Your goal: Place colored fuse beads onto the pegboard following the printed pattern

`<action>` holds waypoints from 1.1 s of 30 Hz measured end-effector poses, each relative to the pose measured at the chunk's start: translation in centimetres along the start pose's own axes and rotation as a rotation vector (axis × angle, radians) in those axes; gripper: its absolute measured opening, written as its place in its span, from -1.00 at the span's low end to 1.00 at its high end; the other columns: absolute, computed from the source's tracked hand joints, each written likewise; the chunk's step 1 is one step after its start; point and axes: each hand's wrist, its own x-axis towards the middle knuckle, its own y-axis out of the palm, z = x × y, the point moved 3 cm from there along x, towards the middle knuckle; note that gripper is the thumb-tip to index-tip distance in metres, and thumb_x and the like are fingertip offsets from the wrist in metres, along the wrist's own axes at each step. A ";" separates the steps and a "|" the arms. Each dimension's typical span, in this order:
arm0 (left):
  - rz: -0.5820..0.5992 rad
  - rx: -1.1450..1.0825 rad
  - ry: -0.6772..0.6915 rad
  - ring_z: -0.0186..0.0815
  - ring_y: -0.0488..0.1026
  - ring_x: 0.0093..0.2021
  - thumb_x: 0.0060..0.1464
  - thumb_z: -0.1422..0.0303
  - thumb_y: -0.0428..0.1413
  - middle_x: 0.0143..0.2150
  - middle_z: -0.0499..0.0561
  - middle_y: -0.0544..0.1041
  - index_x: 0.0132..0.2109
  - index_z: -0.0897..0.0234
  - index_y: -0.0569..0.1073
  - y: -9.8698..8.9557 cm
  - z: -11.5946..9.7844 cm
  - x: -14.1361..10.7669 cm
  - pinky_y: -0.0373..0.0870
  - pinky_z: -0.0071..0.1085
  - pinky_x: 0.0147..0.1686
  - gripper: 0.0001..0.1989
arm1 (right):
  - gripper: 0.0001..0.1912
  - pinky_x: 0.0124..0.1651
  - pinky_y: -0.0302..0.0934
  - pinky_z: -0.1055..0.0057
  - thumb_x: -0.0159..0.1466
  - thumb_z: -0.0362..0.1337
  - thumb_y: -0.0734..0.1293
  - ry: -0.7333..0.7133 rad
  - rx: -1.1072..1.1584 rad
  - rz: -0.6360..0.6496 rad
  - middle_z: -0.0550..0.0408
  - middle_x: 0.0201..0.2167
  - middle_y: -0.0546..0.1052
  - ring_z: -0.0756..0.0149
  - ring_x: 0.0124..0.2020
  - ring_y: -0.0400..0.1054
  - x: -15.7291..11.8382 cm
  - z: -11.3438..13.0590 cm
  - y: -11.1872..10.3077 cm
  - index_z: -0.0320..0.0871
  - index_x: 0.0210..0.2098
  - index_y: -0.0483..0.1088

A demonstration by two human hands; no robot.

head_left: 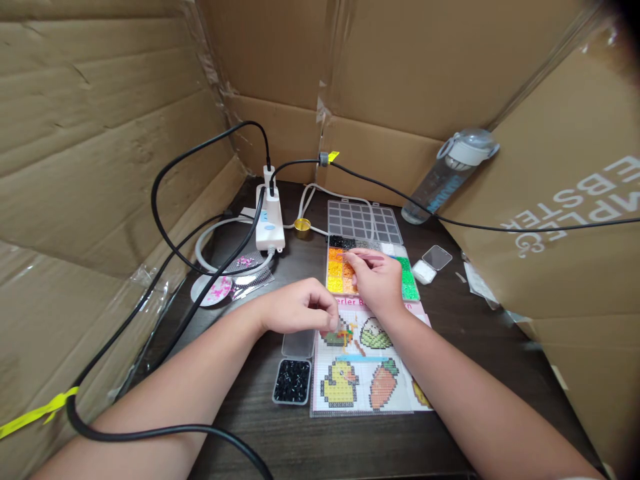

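Right hand (375,283): fingers pinched closed around a slim pink tool (369,257), probably tweezers. Tool lies nearly level across the bead case (404,301), pointing left out of the fingertips, thin end over the orange beads (335,255). Can't tell if the end touches a bead or grips one.

Case sits directly under and around the right fingers: black row beyond them, yellow beads (335,284) to the left, green beads (410,287) to the right. Its gridded clear lid (365,222) is folded open on the far side.

Left hand (295,308): fingers curled inward, thumb and index close together, over the left edge of the pattern sheet (365,400). Can't tell if anything's between them or if they touch the sheet. Loose orange and green pieces (346,335) lie just right of those fingertips, on the melon-like picture. Duck and carrot pictures are nearer the person.

Black bead box (291,382) is open on the bench (240,413), on the near side of the left hand, beside the sheet. White bead box (424,271) is right of the case, well apart from both hands.
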 end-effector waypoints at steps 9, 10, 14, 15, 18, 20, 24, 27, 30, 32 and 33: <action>0.006 -0.002 0.016 -0.45 0.35 -0.51 0.03 0.46 0.18 -0.55 -0.05 0.49 -0.46 0.38 0.54 0.0 -0.2 0.1 0.28 -0.54 -0.47 -0.87 | -0.85 -0.61 0.19 0.44 0.13 -0.24 0.46 -0.039 0.011 -0.060 0.12 -0.61 0.54 0.45 -0.69 0.25 -0.6 2.5 -1.7 -0.23 -0.38 0.59; 0.011 -0.008 0.008 -0.45 0.35 -0.51 0.04 0.45 0.17 -0.55 -0.05 0.49 -0.45 0.38 0.53 0.0 -0.2 0.1 0.28 -0.53 -0.46 -0.87 | -0.86 -0.59 0.20 0.44 0.14 -0.24 0.46 -0.077 0.009 -0.063 0.10 -0.57 0.56 0.47 -0.68 0.25 -0.9 3.2 -2.5 -0.21 -0.38 0.60; 0.018 -0.004 -0.001 -0.45 0.34 -0.51 0.04 0.44 0.17 -0.55 -0.04 0.49 -0.46 0.39 0.53 0.0 -0.3 0.2 0.26 -0.53 -0.46 -0.85 | -0.81 -0.63 0.17 0.45 0.15 -0.15 0.49 -0.077 0.042 -0.042 0.05 -0.47 0.61 0.48 -0.68 0.26 -3.2 4.6 -6.1 -0.14 -0.34 0.62; 0.021 0.002 -0.001 -0.44 0.35 -0.50 0.04 0.45 0.17 -0.54 -0.03 0.50 -0.45 0.39 0.54 0.0 -0.3 0.2 0.26 -0.52 -0.46 -0.86 | -0.80 -0.64 0.16 0.46 0.16 -0.13 0.49 -0.027 0.041 -0.015 0.05 -0.50 0.60 0.48 -0.69 0.25 -4.1 4.5 -7.0 -0.14 -0.34 0.63; 0.023 0.015 0.011 -0.43 0.37 -0.49 0.03 0.46 0.16 -0.55 -0.04 0.50 -0.46 0.38 0.53 0.0 -0.4 0.3 0.27 -0.52 -0.46 -0.86 | -0.80 -0.69 0.10 0.47 0.15 -0.13 0.50 0.118 0.035 0.035 0.07 -0.59 0.56 0.47 -0.74 0.22 -7.4 3.1 -8.8 -0.14 -0.35 0.63; 0.025 0.027 0.011 -0.43 0.36 -0.50 0.04 0.45 0.16 -0.55 -0.04 0.49 -0.46 0.37 0.53 0.0 -0.4 0.3 0.26 -0.52 -0.46 -0.86 | -0.79 -0.70 0.11 0.46 0.16 -0.13 0.50 0.189 0.020 0.075 0.12 -0.70 0.48 0.44 -0.76 0.21 -9.6 1.9 -9.1 -0.15 -0.34 0.64; 0.028 0.050 -0.005 -0.43 0.36 -0.49 0.06 0.41 0.16 -0.54 -0.03 0.49 -0.46 0.38 0.53 0.0 -0.4 0.3 0.29 -0.50 -0.42 -0.83 | -0.81 -0.63 0.22 0.45 0.18 -0.16 0.48 0.179 0.034 0.057 0.15 -0.73 0.45 0.42 -0.72 0.27 -12.2 0.4 -8.4 -0.16 -0.33 0.64; 0.023 0.054 -0.011 -0.43 0.36 -0.48 0.05 0.41 0.16 -0.53 -0.02 0.50 -0.45 0.38 0.53 0.0 -0.4 0.4 0.29 -0.50 -0.40 -0.84 | -0.80 -0.61 0.24 0.43 0.18 -0.18 0.47 0.159 0.027 0.074 0.14 -0.70 0.47 0.39 -0.72 0.31 -12.8 0.2 -7.6 -0.19 -0.30 0.64; 0.025 0.053 -0.010 -0.43 0.35 -0.48 0.05 0.41 0.16 -0.53 -0.03 0.50 -0.45 0.39 0.53 0.0 -0.4 0.4 0.28 -0.50 -0.41 -0.84 | -0.81 -0.63 0.24 0.42 0.19 -0.19 0.46 0.167 0.033 0.078 0.16 -0.71 0.46 0.38 -0.73 0.32 -12.8 0.1 -7.4 -0.18 -0.29 0.64; 0.028 0.050 -0.006 -0.43 0.35 -0.49 0.05 0.41 0.16 -0.54 -0.03 0.50 -0.45 0.38 0.53 0.1 -0.4 0.5 0.28 -0.50 -0.42 -0.84 | -0.83 -0.63 0.25 0.43 0.20 -0.20 0.46 0.173 0.033 0.084 0.17 -0.70 0.46 0.39 -0.73 0.32 -12.9 -0.1 -7.4 -0.16 -0.29 0.64; 0.029 0.049 -0.004 -0.43 0.35 -0.49 0.05 0.41 0.16 -0.54 -0.03 0.50 -0.46 0.38 0.53 0.1 -0.4 0.5 0.28 -0.50 -0.42 -0.84 | -0.85 -0.63 0.26 0.43 0.20 -0.21 0.46 0.167 0.027 0.088 0.18 -0.70 0.45 0.39 -0.72 0.32 -12.9 -0.2 -7.4 -0.15 -0.29 0.64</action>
